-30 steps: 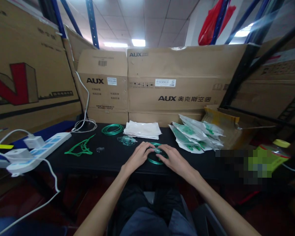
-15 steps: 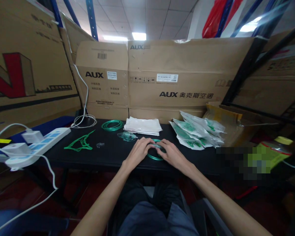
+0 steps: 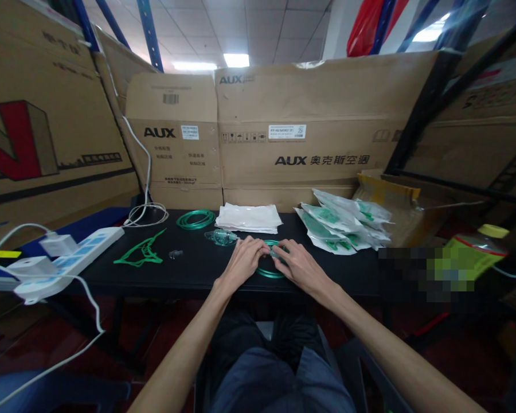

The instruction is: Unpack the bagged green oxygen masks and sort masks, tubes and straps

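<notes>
A coil of green tubing [image 3: 270, 274] lies on the black table straight in front of me. My left hand [image 3: 248, 256] is closed on the coil's left upper side, thumb and fingers pinched together. On the other side, my right hand [image 3: 300, 264] curls its bent fingers over the right part of the coil. What lies between the fingertips is partly hidden. Just left of my left hand rests a clear greenish plastic mask [image 3: 222, 237]. Farther left are a small clear plastic piece [image 3: 175, 254] and a green elastic strap [image 3: 141, 252].
Another green tubing coil [image 3: 195, 219] lies at the back beside stacked white pouches [image 3: 248, 219]. Filled pouches [image 3: 344, 226] pile up at right, near an open carton [image 3: 395, 212]. A white power strip [image 3: 79, 258] with cables stands left. Cardboard [image 3: 327, 137] walls the back.
My fingertips, which met over the middle of the coil, have drawn slightly apart. The right fingers are more spread. The whole view has shifted slightly.
</notes>
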Available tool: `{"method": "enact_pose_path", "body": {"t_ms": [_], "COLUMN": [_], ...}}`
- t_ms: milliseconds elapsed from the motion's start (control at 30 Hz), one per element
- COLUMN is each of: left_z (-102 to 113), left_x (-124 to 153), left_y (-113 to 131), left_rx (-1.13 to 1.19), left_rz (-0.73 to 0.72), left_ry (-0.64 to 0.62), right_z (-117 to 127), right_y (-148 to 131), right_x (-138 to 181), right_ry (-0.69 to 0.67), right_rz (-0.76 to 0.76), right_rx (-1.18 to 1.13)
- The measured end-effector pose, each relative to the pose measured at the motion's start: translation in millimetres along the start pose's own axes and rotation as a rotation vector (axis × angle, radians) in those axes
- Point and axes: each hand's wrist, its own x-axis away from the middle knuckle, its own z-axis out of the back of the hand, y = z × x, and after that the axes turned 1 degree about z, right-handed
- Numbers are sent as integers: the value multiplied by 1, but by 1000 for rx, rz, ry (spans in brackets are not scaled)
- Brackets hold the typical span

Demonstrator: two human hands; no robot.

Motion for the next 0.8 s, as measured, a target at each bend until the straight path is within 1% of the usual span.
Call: {"method": "enact_pose_path", "body": {"t_ms": [233,400,500,600,700,800], "left_z": [0,-3,-4,-4,-2,-1], "left_x": [0,-2,-3,-2,-2,-4], "left_y": [1,-7,-8,-4,0,3], "left_rx": [21,18,38,54,37,-28], "left_rz": [15,48,68,47,34,76], "left_ry": [-18,-19,-6,-35,-58,-37], "right_z": [-5,-1,9,19,25,26], "right_y": [3,3,9,19,29,35], "right_x": [3,8,11,15,22,33], "right_ry": [41,144,267,445,615,699], "right_rz": [-35,-135,-281,-504,-714,-869], "right_rx": [-175,-343,-497,-686,-926,-1166]}}
